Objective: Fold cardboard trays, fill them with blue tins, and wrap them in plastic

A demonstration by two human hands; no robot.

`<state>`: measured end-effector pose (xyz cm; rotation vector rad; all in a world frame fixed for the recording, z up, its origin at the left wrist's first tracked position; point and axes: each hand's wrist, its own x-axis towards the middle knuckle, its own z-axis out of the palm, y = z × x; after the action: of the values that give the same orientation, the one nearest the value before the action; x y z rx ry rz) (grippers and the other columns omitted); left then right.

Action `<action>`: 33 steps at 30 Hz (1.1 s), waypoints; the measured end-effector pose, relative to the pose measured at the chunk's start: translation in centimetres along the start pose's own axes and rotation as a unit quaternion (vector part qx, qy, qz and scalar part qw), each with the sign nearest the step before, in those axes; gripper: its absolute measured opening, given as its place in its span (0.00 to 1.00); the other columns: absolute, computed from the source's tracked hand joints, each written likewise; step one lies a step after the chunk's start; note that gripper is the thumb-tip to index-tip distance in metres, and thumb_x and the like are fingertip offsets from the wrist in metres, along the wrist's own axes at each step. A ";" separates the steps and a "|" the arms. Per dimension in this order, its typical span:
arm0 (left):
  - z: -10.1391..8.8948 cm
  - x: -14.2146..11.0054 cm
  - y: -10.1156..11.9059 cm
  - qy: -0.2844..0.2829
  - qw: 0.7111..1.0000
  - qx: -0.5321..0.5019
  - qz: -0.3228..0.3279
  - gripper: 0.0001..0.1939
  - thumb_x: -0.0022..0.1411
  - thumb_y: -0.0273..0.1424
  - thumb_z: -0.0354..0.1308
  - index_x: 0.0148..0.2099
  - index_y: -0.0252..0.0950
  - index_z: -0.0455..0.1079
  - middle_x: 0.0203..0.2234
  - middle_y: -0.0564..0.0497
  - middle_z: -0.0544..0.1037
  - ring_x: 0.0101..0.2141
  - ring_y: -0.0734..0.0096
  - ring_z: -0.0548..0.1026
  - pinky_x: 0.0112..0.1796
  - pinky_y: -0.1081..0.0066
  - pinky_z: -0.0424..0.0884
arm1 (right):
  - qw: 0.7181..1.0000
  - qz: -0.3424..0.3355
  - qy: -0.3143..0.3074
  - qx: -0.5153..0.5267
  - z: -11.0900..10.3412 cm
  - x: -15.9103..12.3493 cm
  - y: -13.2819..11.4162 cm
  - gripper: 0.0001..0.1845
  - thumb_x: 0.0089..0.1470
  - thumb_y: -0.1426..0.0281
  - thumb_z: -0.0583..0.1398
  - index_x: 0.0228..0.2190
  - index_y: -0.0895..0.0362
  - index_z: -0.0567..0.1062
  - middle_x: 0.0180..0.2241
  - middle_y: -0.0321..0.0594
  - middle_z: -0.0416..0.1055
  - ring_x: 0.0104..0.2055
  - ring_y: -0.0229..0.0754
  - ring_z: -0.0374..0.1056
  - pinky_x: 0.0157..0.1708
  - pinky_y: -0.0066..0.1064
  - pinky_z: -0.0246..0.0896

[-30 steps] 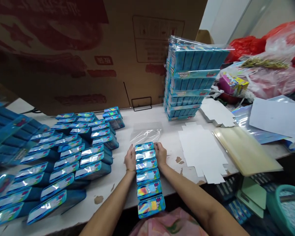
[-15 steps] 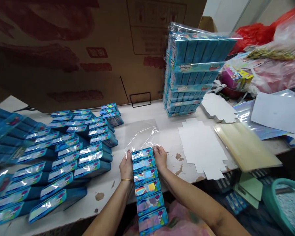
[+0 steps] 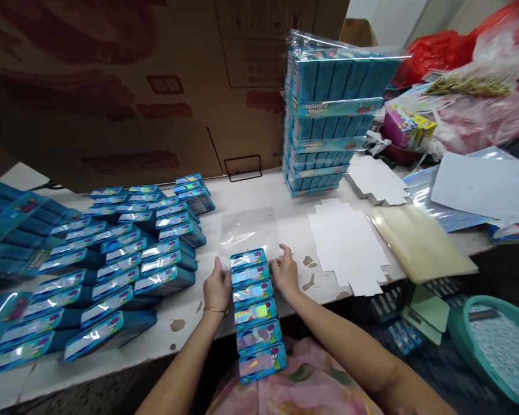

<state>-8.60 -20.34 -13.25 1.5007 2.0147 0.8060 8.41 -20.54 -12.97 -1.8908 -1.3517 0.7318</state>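
Observation:
A row of several small blue boxes [image 3: 254, 314] reaches from my lap up onto the table edge, its far end at the mouth of a clear plastic bag [image 3: 248, 225] lying flat. My left hand [image 3: 217, 291] is closed at the left side of the row's far end, thumb up, on the bag's edge. On the opposite side, my right hand [image 3: 285, 272] pinches the bag near its mouth, with the index finger stretched forward. The fingertips of both hands are partly hidden beside the boxes.
Many loose blue boxes [image 3: 116, 253] stand at left. A stack of wrapped packs [image 3: 328, 124] rises at back right before a large cardboard carton [image 3: 112, 104]. Flat white card blanks [image 3: 346, 245] and a pile of clear bags [image 3: 419, 239] lie right; a teal basin [image 3: 462, 340] sits lower.
The view has shifted slightly. My right index finger has stretched out, and my left thumb now points up. The row of boxes sits slightly higher in view at the bag's mouth.

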 end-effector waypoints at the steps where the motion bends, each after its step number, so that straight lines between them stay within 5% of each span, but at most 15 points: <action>1: -0.2 -0.2 0.0 -0.010 0.999 0.039 0.024 0.29 0.51 0.30 0.50 0.57 0.31 0.56 0.19 0.53 0.71 0.23 0.70 0.70 0.26 0.73 0.63 | 0.997 -0.033 -0.017 -0.069 -0.6 -0.2 0.0 0.24 0.48 0.74 0.50 0.49 0.59 0.60 0.23 0.36 0.69 0.26 0.40 0.64 0.26 0.28 0.54; 4: -0.7 -0.1 0.5 -0.002 0.987 0.116 0.110 0.22 0.54 0.30 0.48 0.52 0.36 0.63 0.28 0.48 0.72 0.28 0.68 0.70 0.30 0.71 0.64 | 0.958 -0.148 -0.033 -0.245 -1.8 0.2 -0.5 0.16 0.51 0.72 0.50 0.43 0.55 0.66 0.31 0.42 0.69 0.31 0.42 0.64 0.27 0.29 0.53; 8: -1.5 1.2 1.5 0.039 0.974 0.134 0.181 0.13 0.55 0.31 0.46 0.34 0.35 0.72 0.33 0.45 0.72 0.35 0.65 0.70 0.36 0.69 0.64 | 0.916 -0.237 -0.070 -0.315 -2.7 2.2 -1.8 0.10 0.52 0.72 0.51 0.31 0.55 0.73 0.36 0.44 0.69 0.35 0.42 0.63 0.28 0.29 0.52; 14: -3.3 2.9 3.6 -0.034 0.989 0.097 0.110 0.09 0.50 0.34 0.51 0.29 0.36 0.70 0.24 0.50 0.75 0.27 0.69 0.71 0.28 0.72 0.62 | 0.940 -0.200 -0.141 -0.240 -4.3 4.8 -4.7 0.11 0.47 0.72 0.53 0.29 0.52 0.76 0.29 0.38 0.73 0.31 0.40 0.65 0.26 0.28 0.49; 20: -4.8 3.9 5.4 -0.120 0.990 0.018 0.073 0.08 0.46 0.35 0.54 0.23 0.35 0.67 0.17 0.54 0.72 0.21 0.73 0.69 0.24 0.75 0.62 | 0.915 -0.242 -0.165 -0.278 -5.2 4.8 -6.9 0.13 0.43 0.78 0.53 0.26 0.54 0.76 0.27 0.39 0.74 0.29 0.40 0.65 0.25 0.28 0.46; 26: -4.1 2.5 4.7 0.033 0.958 0.100 0.267 0.08 0.54 0.29 0.48 0.27 0.36 0.67 0.26 0.50 0.72 0.30 0.72 0.70 0.33 0.73 0.64 | 0.882 -0.317 -0.063 -0.343 -4.5 2.8 -5.9 0.11 0.48 0.78 0.51 0.26 0.58 0.72 0.27 0.43 0.70 0.26 0.38 0.63 0.22 0.28 0.43; 33: -3.4 -0.2 2.4 0.116 0.925 0.096 0.350 0.08 0.57 0.29 0.47 0.31 0.36 0.67 0.29 0.48 0.73 0.34 0.70 0.71 0.38 0.71 0.66 | 0.845 -0.452 0.041 -0.282 -4.1 1.3 -2.7 0.13 0.54 0.76 0.48 0.28 0.58 0.71 0.25 0.41 0.68 0.27 0.37 0.61 0.28 0.29 0.50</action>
<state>-9.32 -20.57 -9.12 2.3977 1.7363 1.1194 10.48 -19.62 -8.41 -1.3422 -2.2897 -0.2589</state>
